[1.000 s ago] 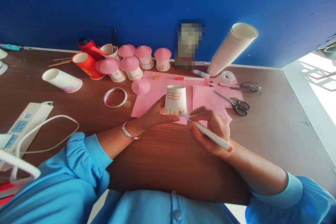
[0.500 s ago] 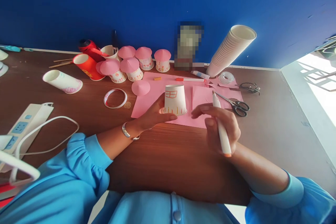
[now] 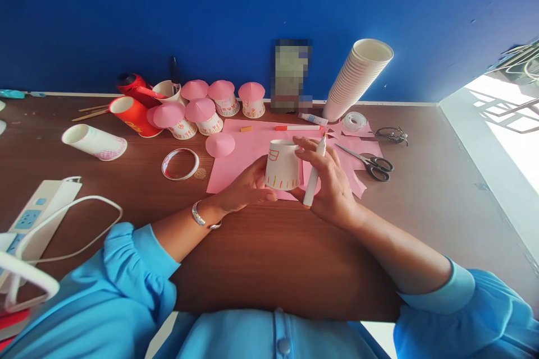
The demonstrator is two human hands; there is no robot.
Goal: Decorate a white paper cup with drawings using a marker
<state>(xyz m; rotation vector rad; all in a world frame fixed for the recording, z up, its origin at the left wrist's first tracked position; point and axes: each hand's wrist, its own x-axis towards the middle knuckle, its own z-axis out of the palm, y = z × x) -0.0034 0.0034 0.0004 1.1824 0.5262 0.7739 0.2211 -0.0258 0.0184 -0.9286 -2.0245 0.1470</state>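
Observation:
A small white paper cup [image 3: 283, 167] is held upside down above the pink paper, with a window outline on its left side and short orange and yellow strokes along its lower edge. My left hand [image 3: 248, 186] closes around the cup's left side, its thumb low by the rim and its other fingers partly hidden behind. In my right hand [image 3: 330, 185] a white marker [image 3: 315, 176] stands tilted, its coloured tip pointing up and away from the cup. Fingertips of that same hand touch the cup's upper right side.
Several decorated cups with pink cone tops [image 3: 251, 92] stand by the blue wall. Scissors [image 3: 370, 165], a tape roll [image 3: 180, 164], another marker [image 3: 297, 128] and pink paper [image 3: 231, 174] lie on the table. A tall cup stack [image 3: 357, 78] leans at the back right; a power strip [image 3: 36, 219] sits left.
My right hand has moved left to the cup with the marker and now touches it. The cup has turned, so the drawn window sits further left. The whole view has shifted slightly.

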